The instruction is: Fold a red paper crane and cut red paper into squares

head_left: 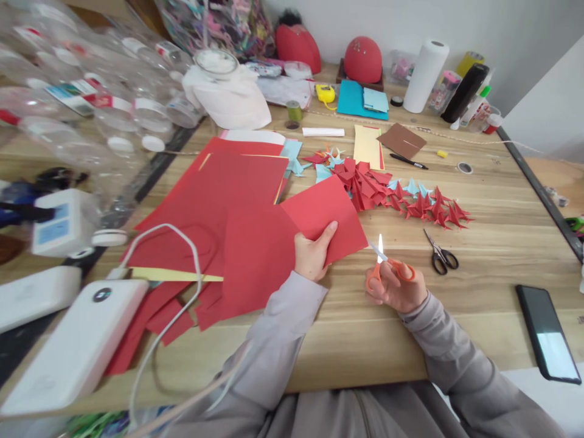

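My left hand (312,252) grips a sheet of red paper (331,210), thumb on top, held up over the table. Below and left of that hand spreads another red sheet (255,261). Orange-handled scissors (375,281) are in my right hand (401,289), its fingers in the handle loops. Their blades stand apart and point up, close to the lower right corner of the held paper; whether they touch it I cannot tell. Behind the paper lie several folded red paper pieces (360,185) and spiky red folded paper shapes (438,210).
Black-handled scissors (442,255) lie to the right, a phone (547,331) near the right edge. A white power bank (77,347) with a cable sits front left. Plastic bottles (114,103) crowd the left. Stacked red sheets (237,176), a black pen (409,161) and brown paper (401,141) lie farther back.
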`<action>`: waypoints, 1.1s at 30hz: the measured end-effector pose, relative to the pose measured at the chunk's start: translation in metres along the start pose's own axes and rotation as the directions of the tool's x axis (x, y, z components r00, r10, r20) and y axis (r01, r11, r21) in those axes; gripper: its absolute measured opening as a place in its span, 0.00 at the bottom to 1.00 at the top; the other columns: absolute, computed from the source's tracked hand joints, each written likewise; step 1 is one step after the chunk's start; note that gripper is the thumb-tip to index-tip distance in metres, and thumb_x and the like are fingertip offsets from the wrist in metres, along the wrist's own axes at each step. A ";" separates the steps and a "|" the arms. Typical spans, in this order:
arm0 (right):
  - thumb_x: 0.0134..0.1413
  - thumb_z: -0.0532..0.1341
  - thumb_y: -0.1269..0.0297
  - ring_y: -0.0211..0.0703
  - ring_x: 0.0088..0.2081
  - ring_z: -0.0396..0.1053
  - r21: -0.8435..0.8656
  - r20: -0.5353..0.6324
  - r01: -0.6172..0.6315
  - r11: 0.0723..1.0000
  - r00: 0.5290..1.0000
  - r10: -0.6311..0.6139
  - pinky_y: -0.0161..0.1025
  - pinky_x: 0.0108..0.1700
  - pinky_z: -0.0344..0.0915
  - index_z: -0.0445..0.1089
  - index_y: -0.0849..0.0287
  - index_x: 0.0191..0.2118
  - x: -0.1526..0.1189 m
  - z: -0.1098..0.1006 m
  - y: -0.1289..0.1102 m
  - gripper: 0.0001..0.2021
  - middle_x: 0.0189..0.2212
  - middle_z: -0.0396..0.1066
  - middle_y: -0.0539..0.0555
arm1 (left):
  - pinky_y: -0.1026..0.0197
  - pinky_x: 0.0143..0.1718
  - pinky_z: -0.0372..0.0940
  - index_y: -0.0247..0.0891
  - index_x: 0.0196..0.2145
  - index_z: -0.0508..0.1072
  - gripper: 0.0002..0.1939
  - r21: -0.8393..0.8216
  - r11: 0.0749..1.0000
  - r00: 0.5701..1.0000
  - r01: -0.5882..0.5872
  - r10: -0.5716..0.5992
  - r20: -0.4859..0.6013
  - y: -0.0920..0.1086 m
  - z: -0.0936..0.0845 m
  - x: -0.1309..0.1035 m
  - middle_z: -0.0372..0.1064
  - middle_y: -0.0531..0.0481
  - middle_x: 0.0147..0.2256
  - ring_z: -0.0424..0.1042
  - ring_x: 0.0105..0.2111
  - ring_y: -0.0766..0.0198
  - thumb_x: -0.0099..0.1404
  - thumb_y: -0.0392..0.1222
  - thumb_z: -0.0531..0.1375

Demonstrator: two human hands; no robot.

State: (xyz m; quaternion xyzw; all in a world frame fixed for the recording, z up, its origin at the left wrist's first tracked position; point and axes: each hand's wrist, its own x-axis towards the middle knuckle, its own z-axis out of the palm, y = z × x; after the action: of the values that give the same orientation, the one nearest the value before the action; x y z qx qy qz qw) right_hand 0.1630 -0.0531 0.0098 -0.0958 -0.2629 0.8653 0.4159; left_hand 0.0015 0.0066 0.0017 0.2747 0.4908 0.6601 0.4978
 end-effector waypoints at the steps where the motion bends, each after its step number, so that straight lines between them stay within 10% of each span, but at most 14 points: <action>1: 0.50 0.63 0.50 0.35 0.20 0.60 0.006 -0.003 -0.003 1.000 1.000 0.003 0.34 0.23 0.54 0.52 0.59 0.16 0.000 0.000 0.000 0.25 0.22 0.66 0.52 | 0.57 0.44 0.71 0.32 0.34 0.77 0.20 0.002 1.000 1.000 -0.002 0.002 -0.002 0.000 0.000 0.000 0.77 0.41 0.38 0.76 0.41 0.55 0.45 0.47 0.71; 33: 0.49 0.63 0.52 0.35 0.20 0.61 0.069 -0.017 -0.025 0.997 1.000 0.026 0.33 0.23 0.54 0.52 0.60 0.15 0.000 0.001 -0.002 0.25 0.22 0.69 0.53 | 0.54 0.45 0.71 0.32 0.34 0.77 0.20 0.019 0.999 0.999 -0.026 0.026 0.026 -0.003 -0.003 0.002 0.77 0.41 0.39 0.76 0.41 0.54 0.45 0.45 0.71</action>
State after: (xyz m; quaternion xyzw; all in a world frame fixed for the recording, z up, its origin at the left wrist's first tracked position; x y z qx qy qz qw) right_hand 0.1640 -0.0527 0.0111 -0.0925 -0.2281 0.8782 0.4101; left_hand -0.0007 0.0073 -0.0025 0.2944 0.4873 0.6580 0.4928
